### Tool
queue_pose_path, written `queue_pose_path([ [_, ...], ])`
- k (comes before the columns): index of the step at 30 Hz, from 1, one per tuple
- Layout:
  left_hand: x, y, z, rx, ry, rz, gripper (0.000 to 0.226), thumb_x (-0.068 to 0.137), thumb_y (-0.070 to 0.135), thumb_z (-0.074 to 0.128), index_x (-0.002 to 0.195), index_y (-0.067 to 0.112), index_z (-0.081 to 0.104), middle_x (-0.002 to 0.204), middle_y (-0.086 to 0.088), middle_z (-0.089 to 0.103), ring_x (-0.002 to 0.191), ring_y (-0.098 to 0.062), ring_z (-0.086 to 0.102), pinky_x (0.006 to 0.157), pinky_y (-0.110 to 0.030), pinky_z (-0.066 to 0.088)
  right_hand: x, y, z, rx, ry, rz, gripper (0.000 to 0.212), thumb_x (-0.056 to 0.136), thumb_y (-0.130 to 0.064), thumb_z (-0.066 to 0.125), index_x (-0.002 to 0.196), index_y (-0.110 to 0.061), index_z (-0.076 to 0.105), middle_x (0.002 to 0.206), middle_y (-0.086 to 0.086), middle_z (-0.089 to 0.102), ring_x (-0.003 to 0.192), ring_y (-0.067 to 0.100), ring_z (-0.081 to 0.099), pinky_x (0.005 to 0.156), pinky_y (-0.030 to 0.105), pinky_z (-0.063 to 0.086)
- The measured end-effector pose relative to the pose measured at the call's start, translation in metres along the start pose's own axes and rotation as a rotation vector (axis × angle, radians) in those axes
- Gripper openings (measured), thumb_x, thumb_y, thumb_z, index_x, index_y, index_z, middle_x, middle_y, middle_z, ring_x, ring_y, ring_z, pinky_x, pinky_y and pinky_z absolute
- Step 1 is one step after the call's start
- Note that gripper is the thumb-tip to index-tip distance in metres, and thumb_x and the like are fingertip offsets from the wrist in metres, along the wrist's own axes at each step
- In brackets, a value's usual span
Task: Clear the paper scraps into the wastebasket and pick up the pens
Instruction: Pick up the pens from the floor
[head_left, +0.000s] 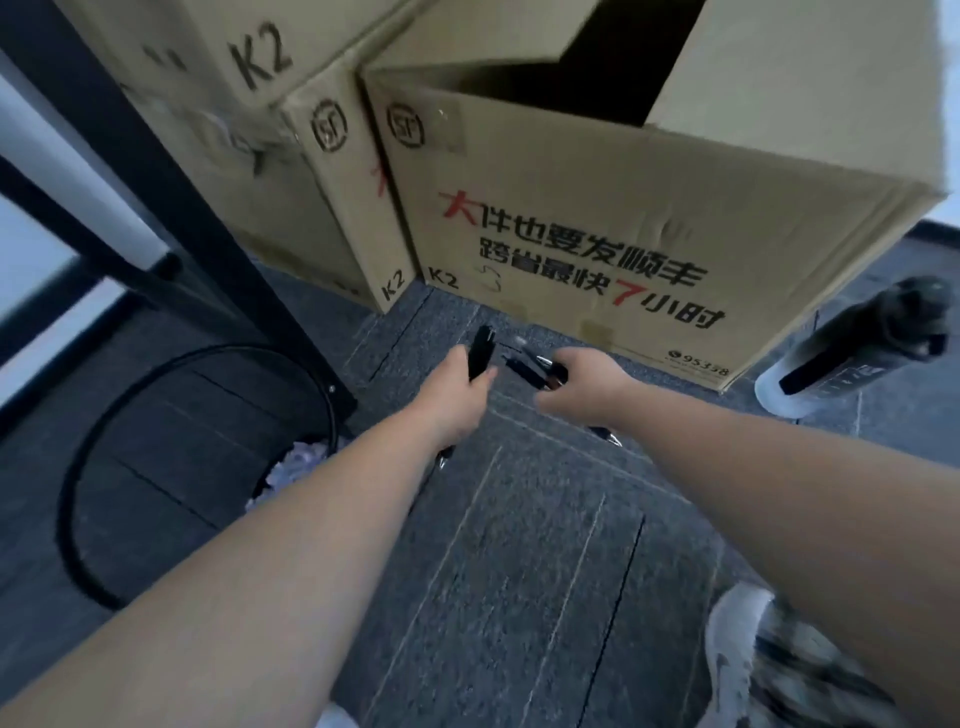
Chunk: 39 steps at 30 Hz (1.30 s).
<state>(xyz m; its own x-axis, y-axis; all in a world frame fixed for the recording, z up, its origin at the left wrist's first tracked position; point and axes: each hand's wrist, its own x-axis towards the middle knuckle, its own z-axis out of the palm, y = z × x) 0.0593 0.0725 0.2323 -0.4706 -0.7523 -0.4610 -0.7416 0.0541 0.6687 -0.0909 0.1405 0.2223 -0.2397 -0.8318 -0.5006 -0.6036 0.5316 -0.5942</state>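
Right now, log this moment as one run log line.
left hand: gripping black pens | right hand: closing on pens on carpet | wastebasket: paper scraps inside | stage: pen pickup

We count two hands: the left hand (457, 397) and the right hand (587, 384). We see two boxes, the left box (291, 171) and the right box (597, 228). There is one wastebasket (98, 426) and one bottle (852, 353). Pens (480, 353) are blurred; we make out at least three, no exact count. Scraps (306, 462) are too heaped to number.
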Motion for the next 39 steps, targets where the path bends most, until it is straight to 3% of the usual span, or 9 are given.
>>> queue_pose_path([
  [4,-0.02,0.056,-0.057,-0.038,0.089,0.104,0.027,0.098,0.035,0.039,0.112,0.012,0.042,0.093,-0.011,0.052,0.078,-0.024,0.049,0.065,-0.035,0.038,-0.02,-0.062,-0.056,0.062,0.128,-0.082,0.02,0.082,-0.024,0.063,0.092,-0.011,0.052,0.081,0.006,0.053,0.063,0.018,0.049,0.055,0.028,0.039],
  [8,-0.047,0.109,-0.126,-0.111,0.223,0.216,0.02,0.097,0.033,0.042,0.1,0.013,0.043,0.08,-0.012,0.052,0.071,-0.024,0.049,0.072,-0.043,0.048,-0.05,-0.137,-0.112,0.111,0.297,-0.208,0.017,0.078,-0.021,0.062,0.074,-0.016,0.046,0.067,0.0,0.049,0.058,0.017,0.048,0.047,0.024,0.036],
  [11,-0.075,0.148,-0.188,-0.105,0.297,0.298,0.02,0.097,0.033,0.04,0.092,0.014,0.043,0.075,-0.01,0.047,0.068,-0.022,0.043,0.066,-0.035,0.039,-0.074,-0.204,-0.152,0.189,0.38,-0.307,0.017,0.078,-0.018,0.062,0.074,-0.015,0.045,0.065,-0.001,0.046,0.055,0.014,0.045,0.046,0.021,0.035],
  [13,-0.098,0.172,-0.233,-0.095,0.386,0.322,0.019,0.098,0.033,0.041,0.097,0.014,0.045,0.08,-0.009,0.049,0.071,-0.022,0.045,0.062,-0.032,0.038,-0.09,-0.253,-0.175,0.228,0.414,-0.378,0.02,0.08,-0.017,0.061,0.074,-0.015,0.042,0.068,0.0,0.044,0.057,0.015,0.042,0.049,0.023,0.034],
  [18,-0.164,0.212,-0.35,-0.147,0.615,0.46,0.023,0.098,0.03,0.041,0.11,0.011,0.045,0.085,-0.004,0.051,0.08,-0.021,0.048,0.079,-0.041,0.045,-0.131,-0.383,-0.212,0.276,0.449,-0.608,0.016,0.079,-0.017,0.063,0.077,-0.015,0.047,0.068,0.001,0.047,0.063,0.018,0.046,0.052,0.026,0.037],
  [23,-0.223,0.223,-0.449,-0.166,0.77,0.542,0.017,0.095,0.033,0.042,0.084,0.021,0.041,0.073,-0.002,0.049,0.069,-0.021,0.047,0.069,-0.038,0.044,-0.164,-0.5,-0.215,0.392,0.363,-0.82,0.015,0.081,-0.02,0.062,0.078,-0.015,0.048,0.066,-0.002,0.044,0.06,0.015,0.042,0.055,0.025,0.034],
  [26,-0.254,0.22,-0.497,-0.187,0.887,0.561,0.02,0.095,0.032,0.041,0.081,0.018,0.039,0.066,0.0,0.045,0.058,-0.017,0.044,0.06,-0.031,0.039,-0.178,-0.56,-0.21,0.44,0.336,-0.92,0.014,0.077,-0.018,0.058,0.074,-0.015,0.045,0.065,-0.001,0.044,0.063,0.018,0.041,0.061,0.03,0.034],
  [31,-0.282,0.201,-0.552,-0.365,0.996,0.597,0.019,0.095,0.028,0.041,0.079,0.021,0.036,0.067,-0.001,0.042,0.055,-0.016,0.039,0.065,-0.036,0.039,-0.195,-0.633,-0.193,0.49,0.242,-1.033,0.022,0.077,-0.009,0.049,0.06,-0.015,0.036,0.057,0.003,0.036,0.059,0.019,0.033,0.056,0.029,0.027],
  [39,-0.26,0.155,-0.559,-0.596,1.091,0.518,0.018,0.095,0.028,0.042,0.087,0.013,0.039,0.069,-0.002,0.047,0.056,-0.018,0.046,0.063,-0.035,0.042,-0.172,-0.669,-0.145,0.721,0.05,-0.908,0.019,0.077,0.0,0.043,0.062,-0.011,0.04,0.052,0.003,0.04,0.046,0.019,0.039,0.048,0.025,0.037],
])
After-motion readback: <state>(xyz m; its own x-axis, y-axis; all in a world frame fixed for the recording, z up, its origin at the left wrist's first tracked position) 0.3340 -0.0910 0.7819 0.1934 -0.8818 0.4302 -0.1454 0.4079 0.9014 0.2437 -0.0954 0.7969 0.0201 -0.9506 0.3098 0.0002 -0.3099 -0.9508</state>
